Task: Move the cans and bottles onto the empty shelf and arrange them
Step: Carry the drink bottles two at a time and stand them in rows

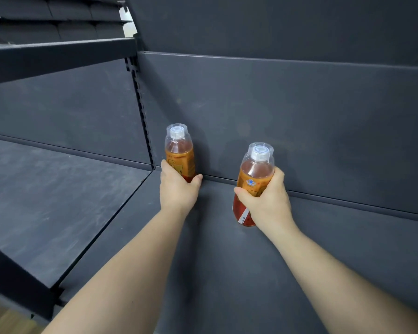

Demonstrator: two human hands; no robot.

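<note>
1. Both hands are wrapped around drinks: the left hand (pixel 179 186) grips a clear plastic bottle of orange tea with a white cap (pixel 179 153), the right hand (pixel 266 196) an identical second bottle (pixel 252 182).
2. Landmark is the slotted upright post (pixel 144 121). The left bottle sits just right of it, hard against the dark grey shelf's (pixel 227 261) back panel; the other is farther right and nearer the front edge.
3. I'd push the second one back level with the first, labels forward, then let go once they're upright.

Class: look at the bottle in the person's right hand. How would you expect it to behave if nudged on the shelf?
The right-hand bottle looks nearly full of amber liquid, so probably heavy for its size. Tall with a narrow base, it may tip if pushed high. On its side, its round body would likely roll along the shelf.
</note>
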